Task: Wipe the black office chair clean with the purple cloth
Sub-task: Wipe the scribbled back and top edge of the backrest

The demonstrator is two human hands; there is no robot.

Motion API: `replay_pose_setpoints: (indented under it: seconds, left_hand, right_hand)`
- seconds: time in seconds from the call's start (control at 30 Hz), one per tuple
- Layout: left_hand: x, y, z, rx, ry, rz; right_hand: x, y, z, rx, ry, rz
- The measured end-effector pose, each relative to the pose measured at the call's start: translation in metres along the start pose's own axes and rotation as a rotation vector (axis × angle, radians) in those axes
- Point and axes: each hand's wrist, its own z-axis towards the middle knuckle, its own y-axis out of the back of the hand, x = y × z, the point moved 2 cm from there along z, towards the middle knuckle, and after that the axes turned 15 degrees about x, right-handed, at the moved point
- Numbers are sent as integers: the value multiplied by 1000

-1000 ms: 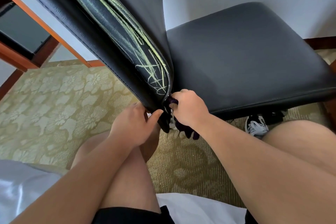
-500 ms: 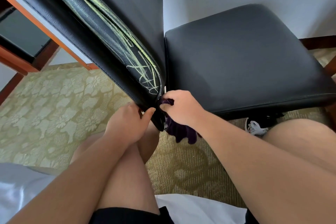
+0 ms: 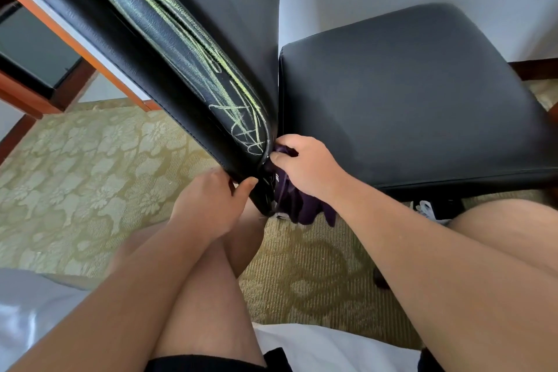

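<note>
The black office chair [image 3: 407, 93] stands before me, its seat to the right and its backrest [image 3: 169, 39] slanting up to the left. Yellow-green chalk scribbles [image 3: 232, 106] run along the backrest's narrow edge down to its lower end. My left hand [image 3: 208, 205] grips that lower end, thumb on the near face. My right hand [image 3: 305, 166] holds the purple cloth [image 3: 305, 205] bunched against the gap between backrest and seat; most of the cloth hangs below the hand.
A patterned yellow carpet [image 3: 90, 175] covers the floor. A wooden frame [image 3: 36, 93] stands at the left. A white shoe [image 3: 428, 211] lies under the seat. My bare legs and a white sheet [image 3: 326, 344] fill the foreground. A pale wall lies behind the chair.
The view has shifted a little, so the chair's lower end and both hands sit slightly higher in frame. My right hand keeps the cloth pressed at the same spot.
</note>
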Motion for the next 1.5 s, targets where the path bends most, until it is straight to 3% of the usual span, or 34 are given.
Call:
replay_pose_setpoints:
  seconds: [0.07,0.27,0.5,0.7,0.87,0.97,1.27,1.5]
  left_hand:
    - [-1,-1,0,6,7,20]
    - [-2,-2,-3,25,-2,17]
    - [-5,-1,-6,17,-35,20]
    - [-8,-1,-13,7,-76,11]
    - [-10,-3,-17,12,-126,15]
    - [-10,-3,-16,24,-126,14]
    - [-7,-2,-12,25,-91,12]
    - [-2,-6,-10,47,-94,-14]
  right_hand:
    - [-2,-5,-2,-14,14,-47]
    - [-16,-21,1,-46,-106,-641]
    - [-18,-30,6,6,-99,-953]
    - [-19,-7,4,129,-159,-797]
    - [-26,7,0,-28,-173,-674]
    - [-25,-1,-4,11,-97,-645]
    - [-18,-31,-10,207,-57,-1003]
    - [-18,-14,-14,198,-156,-572]
